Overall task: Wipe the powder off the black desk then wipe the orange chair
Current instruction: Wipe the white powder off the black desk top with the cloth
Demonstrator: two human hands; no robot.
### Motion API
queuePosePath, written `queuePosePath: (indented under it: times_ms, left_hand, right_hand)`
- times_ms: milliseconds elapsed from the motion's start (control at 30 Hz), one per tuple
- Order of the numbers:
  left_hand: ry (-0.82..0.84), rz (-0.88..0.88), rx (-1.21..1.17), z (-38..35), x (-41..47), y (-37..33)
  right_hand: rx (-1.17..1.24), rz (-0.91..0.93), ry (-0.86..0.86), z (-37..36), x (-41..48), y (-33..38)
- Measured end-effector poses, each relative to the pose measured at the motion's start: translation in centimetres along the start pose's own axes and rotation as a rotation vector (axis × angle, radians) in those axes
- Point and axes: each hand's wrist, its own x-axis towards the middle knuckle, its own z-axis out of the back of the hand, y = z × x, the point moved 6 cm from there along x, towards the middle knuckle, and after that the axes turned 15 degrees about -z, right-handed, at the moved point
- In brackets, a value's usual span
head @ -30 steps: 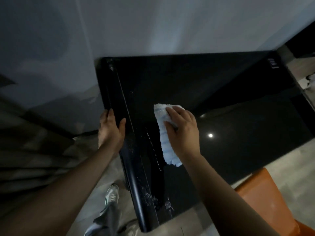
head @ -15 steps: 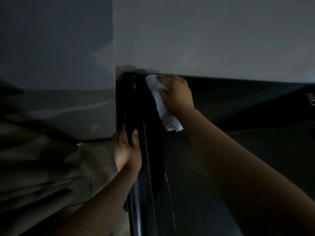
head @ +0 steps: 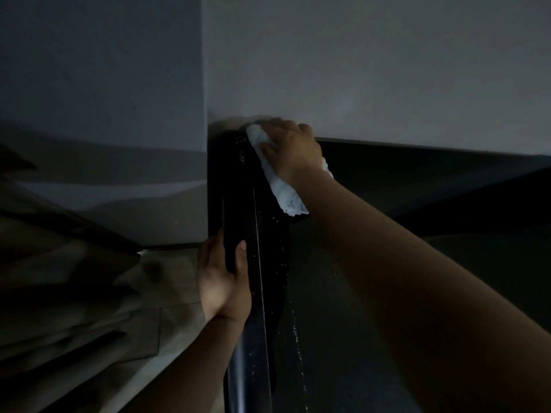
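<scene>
The black desk point(head: 372, 263) fills the lower right of the dim view, its far edge against the wall. White powder specks point(head: 295, 332) run in a thin line near its left edge. My right hand point(head: 290, 150) presses a white-blue cloth point(head: 283, 192) onto the desk's far left corner, fingers curled over the cloth's top. My left hand point(head: 222, 281) holds the desk's left edge, thumb on top and fingers down the side. The orange chair is out of view.
A grey wall point(head: 357, 70) rises directly behind the desk and turns a corner on the left. Light floor tiles point(head: 167, 281) show left of the desk. A dark blurred shape point(head: 59, 278) fills the lower left.
My right hand has pushed the cloth away from me along the desk's left side to the far corner at the wall. The view moved closer. My left hand stayed on the edge.
</scene>
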Motion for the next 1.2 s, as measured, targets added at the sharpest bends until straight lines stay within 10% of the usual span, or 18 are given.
queuePosePath:
  times_ms: [1200]
  left_hand:
    - [0.141, 0.092, -0.071, 0.5, -0.5, 1.6]
  right_hand:
    - [0.013, -0.023, 0.011, -1.4, -17.9, -3.6]
